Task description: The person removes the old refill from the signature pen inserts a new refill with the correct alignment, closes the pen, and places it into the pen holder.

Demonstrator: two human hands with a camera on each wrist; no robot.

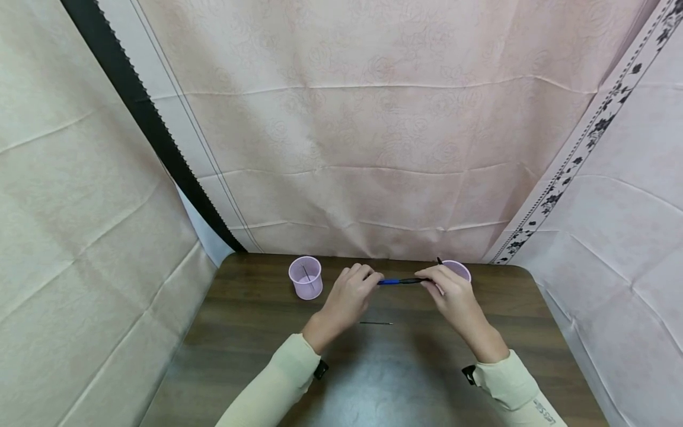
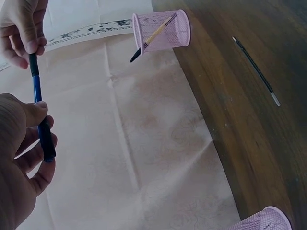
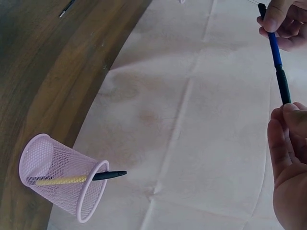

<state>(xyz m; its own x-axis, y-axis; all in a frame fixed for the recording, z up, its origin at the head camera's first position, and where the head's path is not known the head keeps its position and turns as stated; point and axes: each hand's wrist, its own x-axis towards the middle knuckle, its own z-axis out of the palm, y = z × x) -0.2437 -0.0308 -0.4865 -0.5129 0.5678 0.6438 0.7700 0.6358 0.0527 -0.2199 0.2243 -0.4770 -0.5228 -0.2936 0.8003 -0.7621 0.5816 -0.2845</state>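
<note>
A pen (image 1: 392, 281) with a blue middle and black ends is held level between both hands, above the far part of the table. My left hand (image 1: 348, 296) pinches its left end between thumb and fingers, and my right hand (image 1: 453, 296) pinches the other end. In the left wrist view the pen barrel (image 2: 37, 88) spans the gap between the two hands. Below them a thin dark pen refill (image 1: 376, 323) with a pale end lies on the wooden table (image 1: 373, 379).
A pink mesh cup (image 1: 306, 292) with a thin dark stick inside stands at the back left. Behind my right hand is another pink mesh cup (image 3: 67, 160), holding a yellow and black pen (image 3: 64, 180). Patterned cloth (image 1: 341, 130) hangs along the table's back edge.
</note>
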